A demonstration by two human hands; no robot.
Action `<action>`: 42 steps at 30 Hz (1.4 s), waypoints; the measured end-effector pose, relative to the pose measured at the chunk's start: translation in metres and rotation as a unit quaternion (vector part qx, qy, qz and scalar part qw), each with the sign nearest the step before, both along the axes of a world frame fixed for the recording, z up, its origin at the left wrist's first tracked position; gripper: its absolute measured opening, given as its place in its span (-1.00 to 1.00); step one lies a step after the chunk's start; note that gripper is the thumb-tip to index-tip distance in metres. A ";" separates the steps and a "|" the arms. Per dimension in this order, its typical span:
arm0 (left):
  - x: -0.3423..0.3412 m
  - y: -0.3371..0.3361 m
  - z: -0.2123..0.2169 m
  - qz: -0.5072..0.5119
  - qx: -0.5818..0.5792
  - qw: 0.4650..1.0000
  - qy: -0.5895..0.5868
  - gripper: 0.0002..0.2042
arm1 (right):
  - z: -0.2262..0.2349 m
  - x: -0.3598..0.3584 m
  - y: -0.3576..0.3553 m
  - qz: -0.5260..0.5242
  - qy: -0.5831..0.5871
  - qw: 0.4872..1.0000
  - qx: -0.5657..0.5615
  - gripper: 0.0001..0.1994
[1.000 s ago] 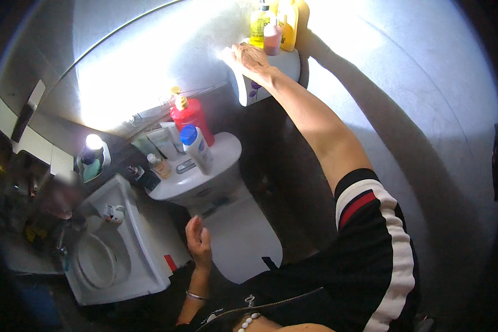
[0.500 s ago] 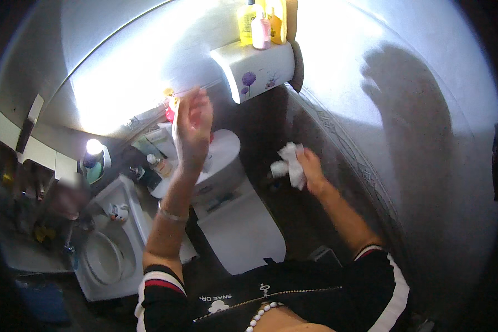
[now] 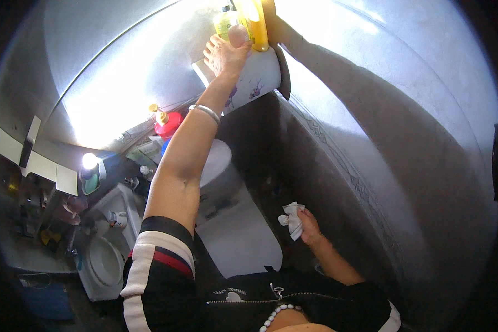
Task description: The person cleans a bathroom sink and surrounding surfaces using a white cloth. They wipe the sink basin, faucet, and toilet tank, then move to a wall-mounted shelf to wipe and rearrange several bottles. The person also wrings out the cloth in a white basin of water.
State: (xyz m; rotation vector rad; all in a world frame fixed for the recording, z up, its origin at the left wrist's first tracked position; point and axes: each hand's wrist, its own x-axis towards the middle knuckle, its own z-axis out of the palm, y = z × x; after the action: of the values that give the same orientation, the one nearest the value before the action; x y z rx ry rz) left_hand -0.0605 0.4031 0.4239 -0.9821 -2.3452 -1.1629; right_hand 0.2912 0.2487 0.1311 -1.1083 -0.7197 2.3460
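My left hand [image 3: 227, 57] is stretched up to a wall-mounted white box [image 3: 264, 72] with purple flowers on it. Its fingers are spread beside a small pale pink bottle [image 3: 238, 35], whose lower part the hand hides. Whether they touch the bottle is not clear. Behind stand a yellow bottle [image 3: 224, 21] with a dark cap and a bright yellow pack [image 3: 256, 26]. Lower right, my right hand [image 3: 310, 226] is closed on a crumpled white tissue [image 3: 292, 219], held in the air over the dark floor.
Under my left forearm stands a white toilet [image 3: 239, 229], its lid down. A red bottle [image 3: 169, 125] with a yellow top is behind the arm. To the left are a white sink [image 3: 102, 257], a lit lamp [image 3: 90, 161] and a shelf [image 3: 39, 166]. The tiled wall [image 3: 337, 149] borders the right.
My left hand has moved up and right from above the toilet tank to the bottles on the box. My right hand, still holding the tissue, has come lower and nearer to me.
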 end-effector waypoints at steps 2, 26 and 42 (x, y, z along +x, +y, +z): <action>0.001 0.003 -0.002 0.012 0.004 1.000 0.001 -0.22 | 0.008 -0.002 -0.001 0.009 -0.001 1.000 -0.011 -0.76; -0.026 0.002 0.007 -0.224 0.020 0.974 0.014 -0.34 | -0.001 0.001 -0.005 0.006 -0.023 0.999 -0.023 -0.75; -0.030 0.002 0.006 -0.272 0.072 0.959 -0.031 -0.39 | -0.020 0.013 0.000 0.001 -0.005 1.000 -0.008 -0.73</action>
State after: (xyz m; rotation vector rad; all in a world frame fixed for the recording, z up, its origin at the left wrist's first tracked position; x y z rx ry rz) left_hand -0.0901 0.4048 0.4300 -1.6159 -2.0499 -1.5513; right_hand 0.3046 0.2483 0.1113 -1.1274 -0.7077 2.3535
